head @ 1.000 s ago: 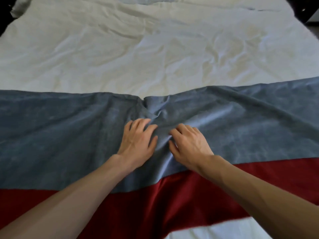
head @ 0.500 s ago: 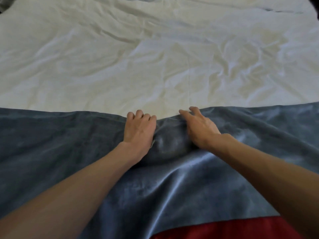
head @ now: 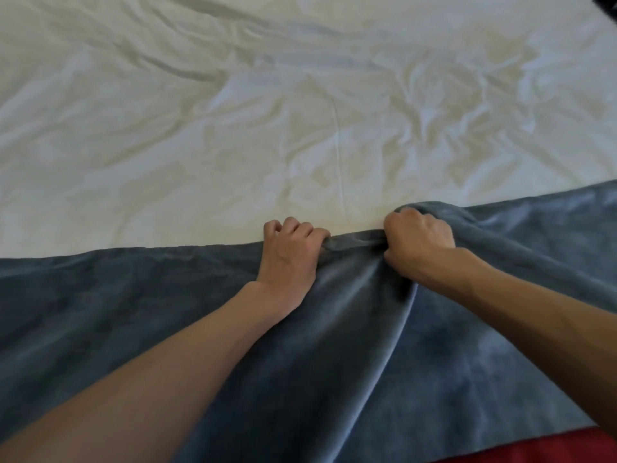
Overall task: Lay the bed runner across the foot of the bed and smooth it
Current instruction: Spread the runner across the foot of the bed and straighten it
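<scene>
The blue-grey bed runner (head: 140, 315) lies across the near part of the bed, with a red band (head: 551, 451) showing at the bottom right. My left hand (head: 288, 253) grips the runner's far edge near the middle, fingers curled over it. My right hand (head: 417, 243) is a fist around a bunched fold of the same edge, lifting it slightly. Between the two hands the cloth is gathered into a short ridge, and creases run from it toward me.
The creased white sheet (head: 267, 111) of the bed fills the whole upper half of the view. A dark object (head: 607, 3) shows at the top right corner, beyond the bed.
Both hands have moved forward from the runner's middle to its far edge and closed on it. The runner's edge has shifted farther up the bed and the red band has nearly left the view.
</scene>
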A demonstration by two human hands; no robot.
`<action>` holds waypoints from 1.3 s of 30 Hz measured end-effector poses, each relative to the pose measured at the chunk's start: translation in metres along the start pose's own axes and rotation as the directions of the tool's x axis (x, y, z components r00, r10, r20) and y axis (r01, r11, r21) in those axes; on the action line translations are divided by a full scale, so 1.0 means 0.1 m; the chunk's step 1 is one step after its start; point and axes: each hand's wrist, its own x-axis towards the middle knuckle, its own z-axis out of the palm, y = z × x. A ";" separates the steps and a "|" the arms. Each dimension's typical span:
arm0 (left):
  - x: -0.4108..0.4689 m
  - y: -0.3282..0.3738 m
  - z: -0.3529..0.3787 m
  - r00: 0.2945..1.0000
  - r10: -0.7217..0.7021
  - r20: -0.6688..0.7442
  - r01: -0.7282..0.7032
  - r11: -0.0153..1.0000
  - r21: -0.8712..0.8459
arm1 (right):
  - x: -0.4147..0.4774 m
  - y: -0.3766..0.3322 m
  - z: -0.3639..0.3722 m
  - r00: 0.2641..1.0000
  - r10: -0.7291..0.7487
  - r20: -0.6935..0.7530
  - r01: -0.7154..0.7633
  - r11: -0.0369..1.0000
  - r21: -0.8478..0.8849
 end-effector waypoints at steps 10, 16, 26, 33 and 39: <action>-0.18 0.13 0.09 0.989 0.007 0.147 -0.018 0.997 0.070 | -0.24 -0.02 0.39 0.968 -0.012 -0.251 0.022 0.999 0.040; -0.32 0.15 0.19 0.923 0.020 0.385 -0.070 0.991 0.115 | -0.49 -0.05 0.60 0.976 -0.154 -0.151 0.152 0.988 -0.022; -0.69 0.46 -0.15 0.951 -0.003 0.308 0.005 1.000 -0.006 | -1.01 0.04 0.53 0.942 -0.247 -0.228 0.274 0.957 0.095; -1.29 1.01 -0.50 0.981 -0.034 0.190 0.060 0.989 -0.132 | -1.81 0.31 0.63 0.914 -0.344 -0.213 0.371 0.923 0.100; -2.10 1.72 -0.53 0.990 0.006 0.139 -0.002 1.000 -0.026 | -2.72 0.64 0.85 0.875 -0.476 -0.090 0.479 0.878 0.013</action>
